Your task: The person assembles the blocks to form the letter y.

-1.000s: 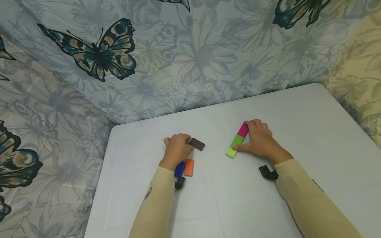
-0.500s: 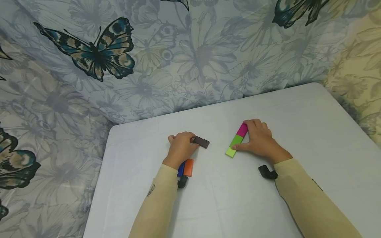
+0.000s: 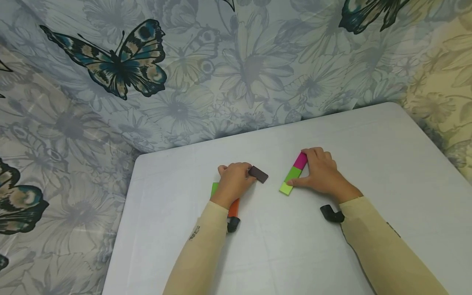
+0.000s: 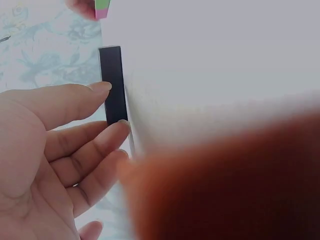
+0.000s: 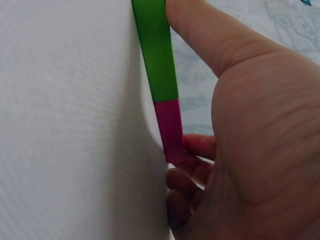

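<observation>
In the head view my left hand (image 3: 234,185) pinches a dark brown rectangular block (image 3: 259,174) by its left end, between thumb and fingertips. The left wrist view shows the thumb across this block (image 4: 113,82) and a fingertip at its lower end. To the right, my right hand (image 3: 321,172) holds a slanted row on the table. A pink block (image 3: 300,160) is at its far end, a green block (image 3: 293,175) in the middle and a yellow-green block (image 3: 285,189) nearest. My right thumb touches the near part; the fingers touch the pink end.
Partly hidden beneath my left hand and wrist lie an orange block (image 3: 234,207) and another green block (image 3: 214,188). Black wrist devices (image 3: 233,224) sit at both cuffs. The white table (image 3: 273,250) ends against a butterfly-patterned wall (image 3: 254,69).
My left hand has moved right with the dark brown block, closer to the row. Its arm now covers the blue block, and a green block shows at its left. The right hand stays put.
</observation>
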`<state>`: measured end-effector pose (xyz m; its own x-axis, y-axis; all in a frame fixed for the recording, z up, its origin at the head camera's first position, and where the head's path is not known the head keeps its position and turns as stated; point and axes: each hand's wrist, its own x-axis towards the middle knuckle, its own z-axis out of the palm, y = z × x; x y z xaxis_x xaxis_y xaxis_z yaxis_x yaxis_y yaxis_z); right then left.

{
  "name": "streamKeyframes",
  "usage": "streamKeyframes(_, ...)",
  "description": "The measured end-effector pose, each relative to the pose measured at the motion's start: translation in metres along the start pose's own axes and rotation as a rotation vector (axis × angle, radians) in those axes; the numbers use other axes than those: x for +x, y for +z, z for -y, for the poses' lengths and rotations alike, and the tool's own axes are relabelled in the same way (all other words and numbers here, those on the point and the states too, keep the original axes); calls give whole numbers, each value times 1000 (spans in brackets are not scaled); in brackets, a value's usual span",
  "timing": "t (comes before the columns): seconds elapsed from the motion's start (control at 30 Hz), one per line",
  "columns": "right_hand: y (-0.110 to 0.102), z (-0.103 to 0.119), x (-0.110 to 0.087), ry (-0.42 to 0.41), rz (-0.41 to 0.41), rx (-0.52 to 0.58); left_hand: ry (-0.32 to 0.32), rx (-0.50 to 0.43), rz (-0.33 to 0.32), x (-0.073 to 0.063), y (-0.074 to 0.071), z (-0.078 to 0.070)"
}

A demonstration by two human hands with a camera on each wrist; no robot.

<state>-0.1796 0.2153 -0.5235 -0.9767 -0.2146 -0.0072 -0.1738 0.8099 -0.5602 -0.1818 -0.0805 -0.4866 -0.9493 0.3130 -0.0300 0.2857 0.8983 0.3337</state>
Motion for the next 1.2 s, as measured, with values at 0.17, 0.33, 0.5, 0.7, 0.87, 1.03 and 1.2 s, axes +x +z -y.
streamKeyframes(0.17,0,1,0,4,0,-5,18,-20,3,3,4,-6)
streamKeyframes(0.33,0,0,1,5,2,-7,45,-30,0,5,6,-11)
streamKeyframes(0.5,0,0,1,6,4,-7,59,-22,15,6,7,-18)
streamKeyframes(0.7,-1,1,0,4,1,1,79,-22,17,6,10,-24)
streamKeyframes(0.87,-1,1,0,2,-1,3,92,-28,12,6,12,-27)
streamKeyframes(1.03,-1,2,0,5,2,0,100,-38,26,6,13,-29)
streamKeyframes(1.2,-2,2,0,3,1,3,105,-29,42,6,13,-31)
